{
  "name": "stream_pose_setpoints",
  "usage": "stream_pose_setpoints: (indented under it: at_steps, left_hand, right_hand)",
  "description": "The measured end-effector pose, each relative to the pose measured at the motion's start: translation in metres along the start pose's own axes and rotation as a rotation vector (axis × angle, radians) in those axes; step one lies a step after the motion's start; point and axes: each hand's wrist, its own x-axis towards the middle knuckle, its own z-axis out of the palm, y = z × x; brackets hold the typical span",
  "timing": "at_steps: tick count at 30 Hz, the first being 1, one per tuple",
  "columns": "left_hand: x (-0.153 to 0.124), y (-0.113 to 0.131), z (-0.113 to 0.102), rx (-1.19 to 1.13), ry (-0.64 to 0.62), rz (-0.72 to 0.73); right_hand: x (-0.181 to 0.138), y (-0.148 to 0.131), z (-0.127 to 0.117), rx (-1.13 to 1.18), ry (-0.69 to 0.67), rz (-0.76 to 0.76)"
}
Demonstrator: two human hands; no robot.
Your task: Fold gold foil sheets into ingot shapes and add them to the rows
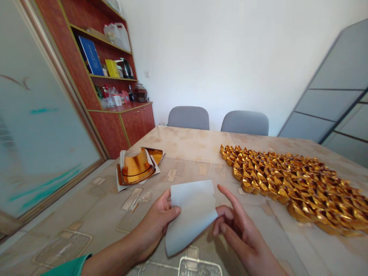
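A pale grey-white sheet of paper [191, 214], slightly curved, is held above the table in front of me. My left hand [152, 224] pinches its left edge, with the thumb on top and the other fingers underneath. At the sheet's right edge is my right hand [243, 234], its index finger stretched out and apart from the paper. Its middle finger meets the right edge, while the thumb stays off the sheet. Beyond my left hand lies a loose pile of curled gold foil paper [136, 168] with whitish backs. Many folded gold foil ingots [276, 172] stand in rows to the right.
The table [184, 143] has a patterned, clear-looking cover. Two grey chairs [188, 117] stand at its far side, before a white wall. A reddish wooden cabinet [138, 122] with bottles and boxes is at the left, next to a frosted glass door [43, 126].
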Motion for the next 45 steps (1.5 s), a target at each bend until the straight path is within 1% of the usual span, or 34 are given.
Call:
stream_pose_setpoints:
  at_steps: [3,4,6,8,12,14,17,19,22,24,29,30,32,34,36,39,42,45]
  left_hand:
    - [-0.002,0.001,0.0,-0.029,-0.036,-0.055]
    - [-0.003,0.0,0.0,-0.039,-0.052,-0.07]
    - [-0.004,0.0,0.0,-0.047,-0.069,-0.084]
    - [-0.004,0.0,0.0,-0.043,-0.057,-0.071]
    - [-0.002,0.0,0.0,-0.036,0.013,0.018]
    - [-0.002,-0.002,0.0,-0.022,0.015,0.027]
    - [-0.001,-0.007,-0.003,0.049,-0.034,0.028]
    - [-0.001,-0.012,-0.004,0.141,-0.082,0.061]
    - [0.0,-0.017,-0.007,0.348,-0.15,0.151]
    - [0.0,-0.018,-0.008,0.505,-0.17,0.232]
    - [0.001,-0.008,-0.017,0.992,-0.15,0.494]
    - [0.001,-0.005,-0.019,1.093,-0.189,0.534]
    - [0.001,0.002,-0.021,1.259,-0.312,0.588]
    - [-0.001,0.008,-0.018,1.363,-0.428,0.625]
    - [-0.005,0.013,-0.011,1.4,-0.558,0.632]
    - [-0.013,0.017,-0.001,1.366,-0.724,0.585]
    - [-0.019,0.013,0.003,1.316,-0.786,0.584]
    - [-0.021,0.002,0.004,1.311,-0.787,0.613]
  right_hand:
    - [-0.001,-0.005,-0.004,-0.333,-0.014,-0.158]
    - [-0.001,-0.005,-0.005,-0.41,-0.021,-0.196]
    - [0.0,-0.005,-0.006,-0.478,-0.042,-0.245]
    - [0.001,-0.006,-0.007,-0.481,-0.062,-0.26]
    - [0.005,-0.005,-0.008,-0.489,-0.07,-0.259]
    - [0.005,-0.002,-0.006,-0.554,-0.066,-0.201]
    - [0.001,0.005,-0.005,-0.638,-0.034,-0.076]
    - [-0.004,0.008,-0.006,-0.657,-0.06,-0.063]
    - [-0.013,0.009,-0.012,-0.682,-0.206,-0.131]
    - [-0.018,0.007,-0.016,-0.69,-0.287,-0.151]
    - [-0.021,0.002,-0.021,-0.664,-0.322,-0.117]
    - [-0.02,0.002,-0.023,-0.646,-0.317,-0.12]
    - [-0.019,0.004,-0.028,-0.604,-0.29,-0.119]
    - [-0.017,0.007,-0.034,-0.58,-0.258,-0.101]
    - [-0.015,0.011,-0.039,-0.587,-0.227,-0.097]
    - [-0.012,0.015,-0.041,-0.61,-0.178,-0.128]
    - [-0.008,0.018,-0.038,-0.589,-0.151,-0.173]
    - [-0.004,0.021,-0.034,-0.57,-0.138,-0.198]
